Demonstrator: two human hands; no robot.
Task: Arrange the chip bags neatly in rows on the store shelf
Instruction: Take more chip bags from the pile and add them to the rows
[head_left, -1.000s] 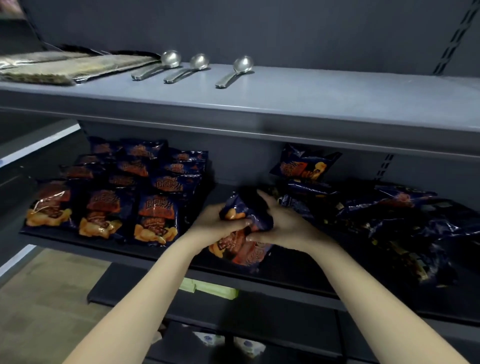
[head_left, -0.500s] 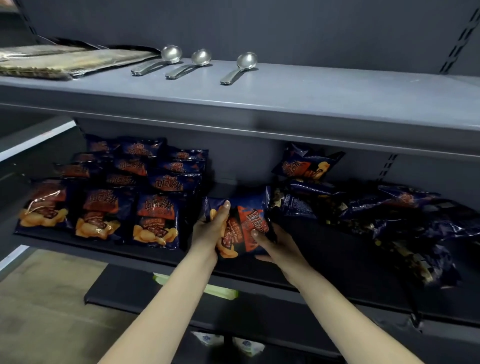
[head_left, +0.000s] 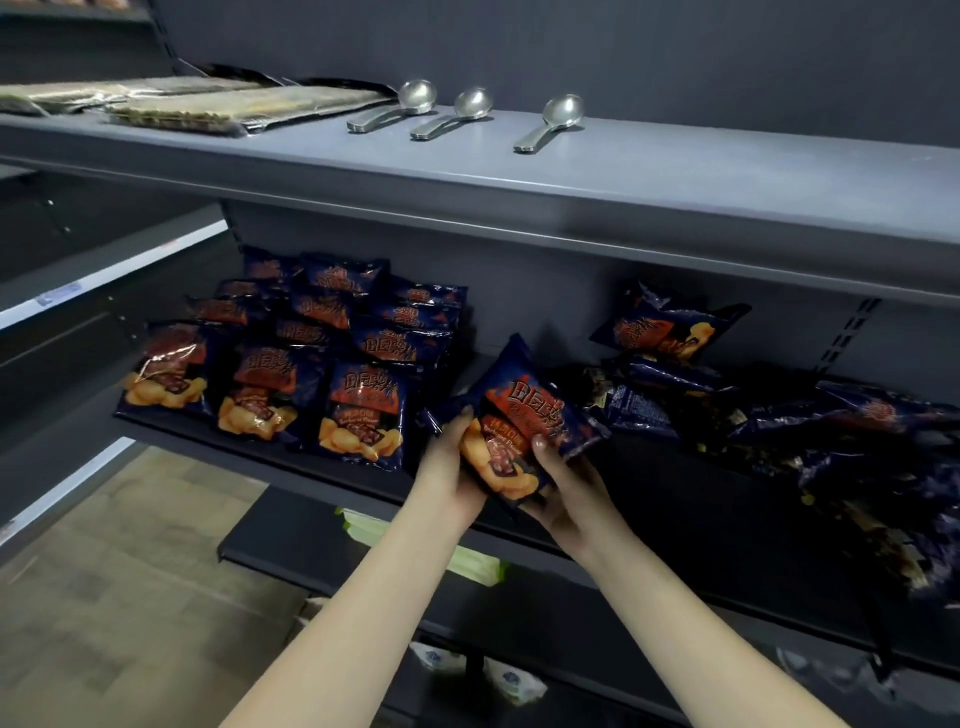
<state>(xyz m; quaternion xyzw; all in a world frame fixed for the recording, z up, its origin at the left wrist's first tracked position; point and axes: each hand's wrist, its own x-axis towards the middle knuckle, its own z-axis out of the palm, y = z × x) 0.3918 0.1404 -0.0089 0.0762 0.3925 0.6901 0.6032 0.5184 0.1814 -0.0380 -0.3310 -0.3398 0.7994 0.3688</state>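
Observation:
A dark blue chip bag (head_left: 524, 415) with orange print is held face up and tilted over the front of the dark shelf (head_left: 649, 499). My left hand (head_left: 451, 467) grips its lower left edge and my right hand (head_left: 566, 488) grips its lower right side from beneath. To the left, several matching bags stand in neat rows (head_left: 311, 364). On the right lies a loose heap of bags (head_left: 779, 415), with one bag (head_left: 670, 327) leaning against the back wall.
The grey upper shelf (head_left: 675, 187) overhangs the chip shelf and carries three metal spoons (head_left: 467, 111) and flat packets (head_left: 223, 104). Lower shelves and a green item (head_left: 467, 561) sit beneath. Tiled floor shows at the lower left.
The bag has been turned face up and carried leftward toward the neat rows. Both hands shifted to hold it by its lower end.

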